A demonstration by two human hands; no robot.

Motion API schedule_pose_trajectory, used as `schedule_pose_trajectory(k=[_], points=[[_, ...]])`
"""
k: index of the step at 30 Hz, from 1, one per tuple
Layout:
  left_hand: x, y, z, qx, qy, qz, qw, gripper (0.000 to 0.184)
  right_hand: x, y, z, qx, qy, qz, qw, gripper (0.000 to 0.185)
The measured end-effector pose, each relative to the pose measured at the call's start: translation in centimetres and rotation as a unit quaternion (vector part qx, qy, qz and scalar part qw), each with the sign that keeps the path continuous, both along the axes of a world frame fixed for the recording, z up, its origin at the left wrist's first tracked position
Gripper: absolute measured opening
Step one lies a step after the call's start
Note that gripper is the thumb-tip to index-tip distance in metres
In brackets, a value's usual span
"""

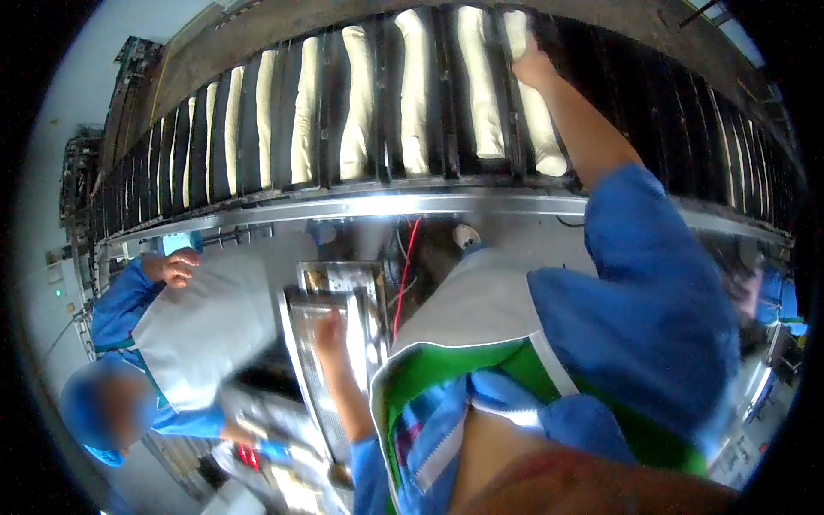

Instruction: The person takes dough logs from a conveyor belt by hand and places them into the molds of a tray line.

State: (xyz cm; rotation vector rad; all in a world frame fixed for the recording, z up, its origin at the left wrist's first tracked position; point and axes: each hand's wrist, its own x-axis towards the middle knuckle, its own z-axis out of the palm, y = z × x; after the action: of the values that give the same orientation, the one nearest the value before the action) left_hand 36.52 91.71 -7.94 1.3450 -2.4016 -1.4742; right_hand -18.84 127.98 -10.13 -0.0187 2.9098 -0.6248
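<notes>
- At eight o'clock, a co-worker (206, 318) stands beside the dark slotted line (442, 103).
- Between seven and eight, our blurred left hand (330, 339) is near a metal tray (309, 369); grip, we cannot tell.
- At one, our right hand (534, 69) grasps a pale roll (540, 129).

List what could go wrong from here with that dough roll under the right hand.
The right hand is at the far end of the dough roll; pressing or pulling there might dent or stretch it.

That roll lies bent, with its near end bulging sideways, so it could end up misshapen.

The left hand is over or beside the metal tray, so it might knock the rim while attention is on the dough.
</notes>
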Motion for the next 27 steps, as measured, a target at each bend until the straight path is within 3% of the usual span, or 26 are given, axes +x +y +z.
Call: schedule_pose_trajectory(k=[4,8,13,14,15,17,19,21,23,24,25,26,27], points=[[1.5,0.1,-0.5,-0.003,0.003,0.041,0.999,0.028,7.2,1.6,-0.3,-0.032,-0.068,0.072,0.995,0.091],[3.0,-0.2,-1.7,-0.012,0.066,0.029,0.997,0.027,12.8,2.2,0.7,-0.055,-0.174,0.095,0.978,0.089],[3.4,-0.9,-1.2,-0.069,0.075,-0.011,0.995,0.024,14.5,1.7,-0.6,-0.007,0.157,0.123,0.98,0.083],[3.2,-1.0,-0.7,-0.077,0.056,-0.013,0.995,0.024,15.6,0.8,-0.2,0.014,0.059,0.085,0.995,0.07],[3.1,-1.1,-0.6,-0.085,0.039,-0.012,0.995,0.024,15.9,0.4,0.4,0.013,0.061,0.09,0.994,0.07],[4.8,-2.0,-1.7,-0.093,0.034,-0.003,0.995,0.025,16.1,-0.8,1.4,0.153,0.145,0.164,0.964,0.055],[7.6,-2.2,-3.0,-0.128,0.026,-0.004,0.991,0.027,15.3,-2.8,3.1,-0.057,0.24,0.171,0.954,0.044],[9.2,-0.8,-1.4,-0.143,-0.038,0.01,0.989,0.029,14.6,-6.6,4.1,-0.115,0.069,0.17,0.976,0.048],[12.0,0.7,-2.7,-0.074,-0.002,0.162,0.984,0.031,13.6,-9.4,0.9,0.009,0.052,0.209,0.977,0.055],[12.4,1.5,-3.2,-0.078,-0.017,0.216,0.973,0.033,14.1,-10.3,2.3,0.072,0.02,0.24,0.968,0.061],[12.3,1.9,-2.2,-0.09,-0.013,0.162,0.983,0.034,13.6,-10.6,2.5,0.179,-0.018,0.227,0.957,0.059],[12.0,3.0,-0.8,-0.121,-0.084,0.158,0.976,0.033,11.3,-9.0,-1.5,0.263,0.108,0.247,0.926,0.049],[11.9,3.5,0.2,-0.133,-0.12,0.153,0.972,0.033,9.9,-7.3,-3.4,0.253,0.187,0.224,0.923,0.032]])
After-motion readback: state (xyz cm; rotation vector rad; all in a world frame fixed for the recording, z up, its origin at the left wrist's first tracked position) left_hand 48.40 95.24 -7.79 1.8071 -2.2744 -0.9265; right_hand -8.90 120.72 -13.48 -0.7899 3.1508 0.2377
